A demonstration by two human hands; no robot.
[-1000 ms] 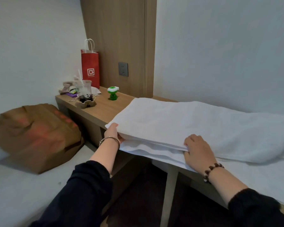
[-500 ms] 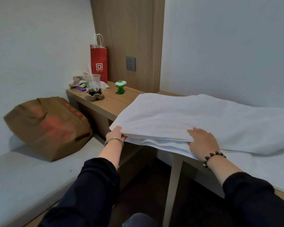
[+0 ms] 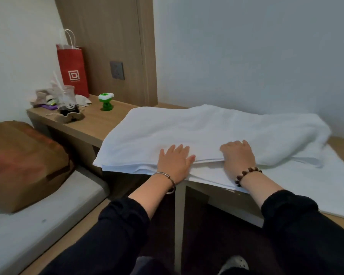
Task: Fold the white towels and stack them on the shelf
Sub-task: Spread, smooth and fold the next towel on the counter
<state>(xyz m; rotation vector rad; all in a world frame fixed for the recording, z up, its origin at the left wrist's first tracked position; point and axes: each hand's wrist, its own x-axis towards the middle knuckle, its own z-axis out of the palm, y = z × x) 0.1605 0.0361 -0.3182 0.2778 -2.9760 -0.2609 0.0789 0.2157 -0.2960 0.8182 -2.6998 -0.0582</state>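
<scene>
A large white towel (image 3: 197, 128), folded over on itself, lies across the wooden shelf (image 3: 99, 124) with further white layers (image 3: 286, 181) spread under it. My left hand (image 3: 174, 163) lies flat on the towel's near edge, fingers spread and straight. My right hand (image 3: 237, 157) rests on the same edge a little to the right, fingers straight on top, thumb hidden by the fold. The towel's right end (image 3: 314, 133) is rumpled.
On the shelf's left end stand a red paper bag (image 3: 73, 70), a plastic cup with a straw (image 3: 67, 100) and a small green toy (image 3: 105, 102). A brown paper bag (image 3: 22, 163) lies on the white mattress (image 3: 38, 221) at left. A wall socket (image 3: 117, 70) is behind.
My left hand left the towel's left corner and moved right onto its top, now lying flat. My right hand stayed on the near edge. The camera shifted, showing more of the towel's right end.
</scene>
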